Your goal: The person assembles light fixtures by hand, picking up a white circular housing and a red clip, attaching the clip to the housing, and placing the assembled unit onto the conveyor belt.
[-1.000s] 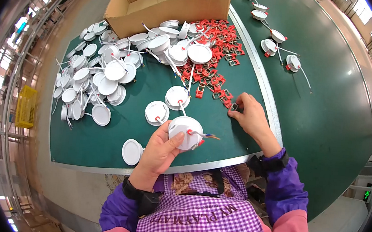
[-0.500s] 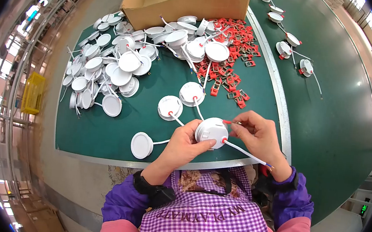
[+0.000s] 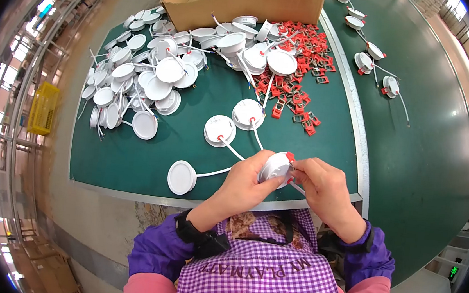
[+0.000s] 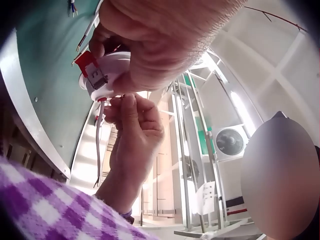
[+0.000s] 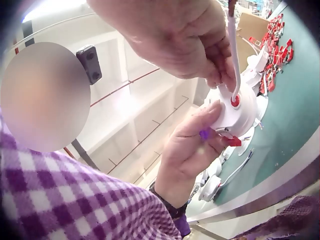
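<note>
My left hand (image 3: 245, 178) grips a round white LED downlight (image 3: 273, 168) by its rim, above the near edge of the bench. The light is tilted, its back toward my right hand (image 3: 323, 189). Fingertips of that hand pinch a red spring clip (image 3: 290, 157) at the far side of the rim, partly hidden by them. Another red spring clip (image 5: 232, 142) shows on the rim beside the left fingers in the right wrist view. A white cable (image 5: 235, 60) comes out of the light's back through a red grommet (image 5: 235, 101).
A heap of white downlights (image 3: 139, 75) covers the bench's left part. Loose red clips (image 3: 305, 51) lie behind the hands, near a cardboard box (image 3: 242, 3). Several lights (image 3: 220, 130) lie singly close by. Beyond a metal strip (image 3: 347, 89), lights with clips (image 3: 390, 87) line a green surface.
My right hand picked a clip from the pile and brought it to the light. The left hand turned the light so its back faces right; now both hands meet at it.
</note>
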A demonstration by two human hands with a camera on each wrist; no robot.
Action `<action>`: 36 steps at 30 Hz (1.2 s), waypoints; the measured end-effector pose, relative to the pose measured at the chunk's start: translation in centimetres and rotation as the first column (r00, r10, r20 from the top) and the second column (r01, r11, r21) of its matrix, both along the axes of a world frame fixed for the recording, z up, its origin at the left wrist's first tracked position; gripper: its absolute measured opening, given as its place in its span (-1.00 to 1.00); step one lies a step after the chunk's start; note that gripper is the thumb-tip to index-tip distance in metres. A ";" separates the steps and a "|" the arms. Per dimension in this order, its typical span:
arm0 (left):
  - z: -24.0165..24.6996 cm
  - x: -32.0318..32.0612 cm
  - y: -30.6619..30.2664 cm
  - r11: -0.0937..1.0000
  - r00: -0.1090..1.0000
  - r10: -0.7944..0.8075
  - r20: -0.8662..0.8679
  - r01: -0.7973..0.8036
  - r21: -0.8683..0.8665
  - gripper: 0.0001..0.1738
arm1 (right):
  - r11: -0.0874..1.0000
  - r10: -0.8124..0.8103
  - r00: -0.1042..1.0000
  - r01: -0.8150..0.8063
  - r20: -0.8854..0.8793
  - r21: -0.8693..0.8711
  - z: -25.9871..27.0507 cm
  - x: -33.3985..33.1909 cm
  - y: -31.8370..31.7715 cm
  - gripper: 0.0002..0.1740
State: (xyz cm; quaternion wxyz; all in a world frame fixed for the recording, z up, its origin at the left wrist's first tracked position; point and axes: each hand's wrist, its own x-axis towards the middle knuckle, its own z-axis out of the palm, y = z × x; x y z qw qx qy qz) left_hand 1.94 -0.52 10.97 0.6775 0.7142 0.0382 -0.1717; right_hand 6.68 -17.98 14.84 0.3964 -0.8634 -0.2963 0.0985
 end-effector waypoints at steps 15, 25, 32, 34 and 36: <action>0.7 0.1 -0.2 0.991 0.952 -0.102 0.287 0.072 0.114 -0.67 | 0.997 -0.072 0.997 0.071 0.041 0.042 0.0 -0.6 -1.2 -0.72; 0.0 -0.6 -0.7 0.979 0.975 -0.189 0.117 0.197 -0.054 -0.60 | 0.985 -0.119 0.828 0.167 -0.548 0.039 1.3 0.2 -2.2 -0.54; 1.0 -0.7 2.0 0.976 0.939 0.096 0.331 -0.153 0.152 -0.43 | 0.930 -0.362 0.859 0.361 -0.362 -0.073 -0.5 6.6 -9.6 -0.59; 0.6 -1.9 5.3 0.884 0.880 0.018 0.475 -0.236 0.404 -0.46 | 0.824 -0.560 0.821 0.540 -0.108 -0.172 -0.9 9.2 -13.0 -0.59; 0.6 -3.1 7.6 0.809 0.830 -0.025 0.557 -0.310 0.499 -0.51 | 0.774 -0.507 0.820 0.569 0.265 -0.279 -0.2 9.8 -13.2 -0.61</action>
